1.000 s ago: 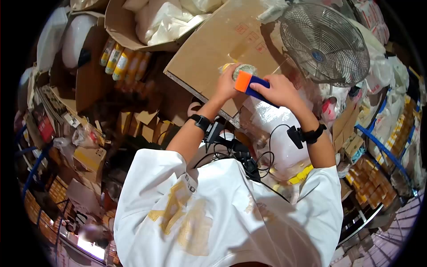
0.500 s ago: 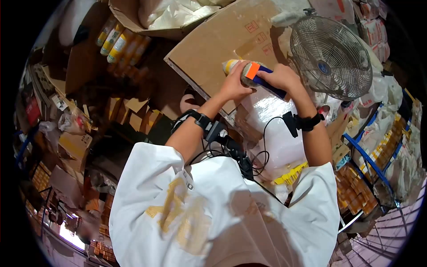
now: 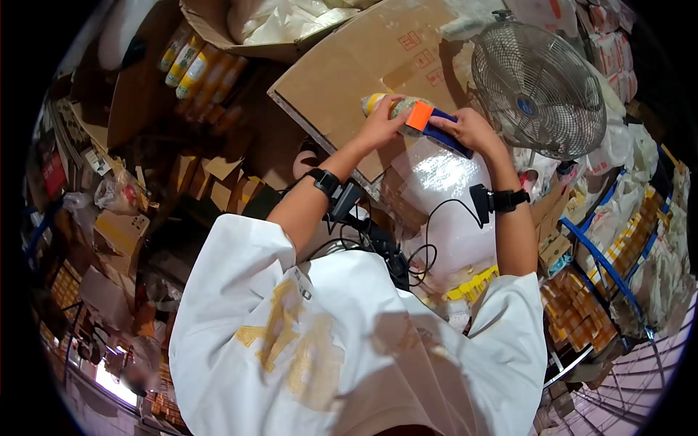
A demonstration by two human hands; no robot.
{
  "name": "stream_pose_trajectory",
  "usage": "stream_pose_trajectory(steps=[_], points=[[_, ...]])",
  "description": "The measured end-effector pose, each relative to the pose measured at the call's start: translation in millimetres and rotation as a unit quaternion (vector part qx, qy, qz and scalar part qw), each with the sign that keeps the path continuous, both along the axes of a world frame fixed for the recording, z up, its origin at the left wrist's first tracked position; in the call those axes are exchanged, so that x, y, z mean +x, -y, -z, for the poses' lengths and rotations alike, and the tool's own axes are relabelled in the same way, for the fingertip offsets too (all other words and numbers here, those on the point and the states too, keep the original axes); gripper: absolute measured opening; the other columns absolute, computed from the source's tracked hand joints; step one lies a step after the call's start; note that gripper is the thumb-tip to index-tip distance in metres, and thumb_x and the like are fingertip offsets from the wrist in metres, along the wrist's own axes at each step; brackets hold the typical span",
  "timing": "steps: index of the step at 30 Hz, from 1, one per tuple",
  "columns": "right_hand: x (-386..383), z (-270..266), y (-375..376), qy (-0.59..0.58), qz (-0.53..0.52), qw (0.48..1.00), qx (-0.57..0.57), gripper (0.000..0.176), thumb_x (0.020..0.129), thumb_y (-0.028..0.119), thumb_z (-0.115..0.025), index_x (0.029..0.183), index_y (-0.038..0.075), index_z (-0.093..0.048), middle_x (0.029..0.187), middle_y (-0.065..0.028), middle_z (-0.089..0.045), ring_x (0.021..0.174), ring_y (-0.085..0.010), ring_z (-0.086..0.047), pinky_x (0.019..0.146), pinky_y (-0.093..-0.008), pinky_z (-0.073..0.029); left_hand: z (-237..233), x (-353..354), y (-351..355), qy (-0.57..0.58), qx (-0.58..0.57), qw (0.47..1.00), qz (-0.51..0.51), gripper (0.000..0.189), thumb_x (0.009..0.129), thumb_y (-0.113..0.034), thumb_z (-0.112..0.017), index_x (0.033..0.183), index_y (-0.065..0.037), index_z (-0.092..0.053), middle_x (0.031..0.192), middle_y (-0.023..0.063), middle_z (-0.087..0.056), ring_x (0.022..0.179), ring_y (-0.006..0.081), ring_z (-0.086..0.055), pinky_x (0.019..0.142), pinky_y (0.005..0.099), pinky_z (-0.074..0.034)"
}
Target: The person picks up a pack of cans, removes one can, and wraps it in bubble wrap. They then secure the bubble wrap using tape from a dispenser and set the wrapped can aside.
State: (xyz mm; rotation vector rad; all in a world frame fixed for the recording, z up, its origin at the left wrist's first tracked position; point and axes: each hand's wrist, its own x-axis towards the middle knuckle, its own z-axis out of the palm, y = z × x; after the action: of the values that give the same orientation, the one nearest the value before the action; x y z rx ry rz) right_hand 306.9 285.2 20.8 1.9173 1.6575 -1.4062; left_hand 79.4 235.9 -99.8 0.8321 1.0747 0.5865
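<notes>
My left hand (image 3: 382, 125) is wrapped around a clear cylindrical pack (image 3: 376, 102) with a yellow-and-white end and greenish contents. The pack lies tilted above a large cardboard box. My right hand (image 3: 471, 133) grips a dark blue handheld tool (image 3: 449, 139) with a bright orange block at its front. That orange end is up against the right end of the pack, close to my left fingers; whether they touch cannot be made out. Beneath the tool lies a white, shiny plastic-wrapped bundle (image 3: 443, 178).
The flat cardboard box (image 3: 349, 80) spreads out under my hands. A round metal fan (image 3: 538, 91) stands just right of my right hand. At upper left, an open carton (image 3: 131, 102) stands by several similar yellow-and-white packs (image 3: 195, 74). Blue-framed shelving (image 3: 600, 251) is at right.
The orange-ended tool and my right hand have shifted slightly right. My left hand has moved a little left, and more of the pack's greenish body shows.
</notes>
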Motion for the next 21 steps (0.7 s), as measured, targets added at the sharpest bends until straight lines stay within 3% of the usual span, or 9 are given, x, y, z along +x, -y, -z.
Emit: stream_pose_trajectory(steps=[3, 6, 9, 12, 16, 19, 21], points=[[8, 13, -1, -0.02, 0.016, 1.0, -0.015, 0.073, 0.087, 0.066, -0.076, 0.084, -0.008, -0.074, 0.06, -0.0163, -0.061, 0.053, -0.0233, -0.059, 0.056, -0.0398, -0.05, 12, 4, -1, 0.009, -0.022, 0.999, -0.028, 0.054, 0.1, -0.038, -0.07, 0.141, -0.009, -0.051, 0.124, 0.0158, -0.059, 0.101, 0.0219, -0.068, 0.055, 0.0294, -0.059], [3, 5, -5, -0.034, 0.007, 0.999, 0.004, 0.077, 0.086, 0.07, -0.073, 0.083, -0.008, -0.074, 0.061, -0.0166, -0.063, 0.055, -0.0237, -0.061, 0.057, -0.0406, -0.05, 5, 3, -4, -0.001, -0.047, 0.999, -0.014, 0.052, 0.101, -0.035, -0.067, 0.144, -0.009, -0.052, 0.126, 0.0178, -0.063, 0.105, 0.0269, -0.07, 0.069, 0.0346, -0.062], [-4, 1, -7, 0.018, -0.027, 0.999, 0.013, 0.079, 0.085, 0.072, -0.071, 0.08, -0.007, -0.075, 0.062, -0.0169, -0.065, 0.056, -0.025, -0.064, 0.057, -0.0403, -0.051, 15, 6, -4, -0.051, 0.11, 0.993, -0.004, 0.046, 0.103, -0.03, -0.062, 0.143, -0.009, -0.057, 0.132, 0.0191, -0.066, 0.108, 0.0308, -0.071, 0.087, 0.0382, -0.058], [-8, -2, 6, -0.003, 0.054, 0.998, 0.011, 0.079, 0.086, 0.073, -0.068, 0.078, -0.005, -0.075, 0.062, -0.0177, -0.065, 0.057, -0.0269, -0.067, 0.058, -0.0403, -0.052, 15, 8, -6, -0.092, 0.206, 0.974, -0.031, 0.041, 0.105, -0.027, -0.057, 0.141, -0.009, -0.062, 0.133, 0.0197, -0.068, 0.111, 0.032, -0.072, 0.1, 0.0396, -0.053], [2, -3, 36, 0.003, 0.065, 0.997, 0.035, 0.075, 0.088, 0.072, -0.065, 0.082, -0.002, -0.078, 0.065, -0.0159, -0.068, 0.059, -0.0275, -0.069, 0.061, -0.0389, -0.054, 1, 4, -13, -0.092, 0.155, 0.983, -0.03, 0.038, 0.105, -0.027, -0.055, 0.136, -0.007, -0.066, 0.119, 0.0202, -0.074, 0.111, 0.0314, -0.072, 0.096, 0.0392, -0.055], [-2, 19, 75, -0.032, 0.147, 0.983, 0.106, 0.074, 0.089, 0.072, -0.064, 0.088, -0.001, -0.078, 0.07, -0.0135, -0.071, 0.064, -0.0251, -0.07, 0.063, -0.0372, -0.053, -2, -2, -19, -0.093, 0.137, 0.986, -0.025, 0.038, 0.106, -0.029, -0.054, 0.134, -0.007, -0.067, 0.117, 0.0191, -0.074, 0.109, 0.0321, -0.072, 0.095, 0.0389, -0.055], [-10, 33, 88, -0.071, 0.213, 0.973, 0.059, 0.067, 0.09, 0.066, -0.068, 0.089, 0.0, -0.078, 0.068, -0.0111, -0.069, 0.065, -0.0211, -0.069, 0.066, -0.0347, -0.052, -8, -8, -24, -0.147, 0.14, 0.979, 0.022, 0.038, 0.106, -0.03, -0.054, 0.134, -0.008, -0.067, 0.117, 0.0181, -0.074, 0.108, 0.0327, -0.072, 0.094, 0.0388, -0.055]])
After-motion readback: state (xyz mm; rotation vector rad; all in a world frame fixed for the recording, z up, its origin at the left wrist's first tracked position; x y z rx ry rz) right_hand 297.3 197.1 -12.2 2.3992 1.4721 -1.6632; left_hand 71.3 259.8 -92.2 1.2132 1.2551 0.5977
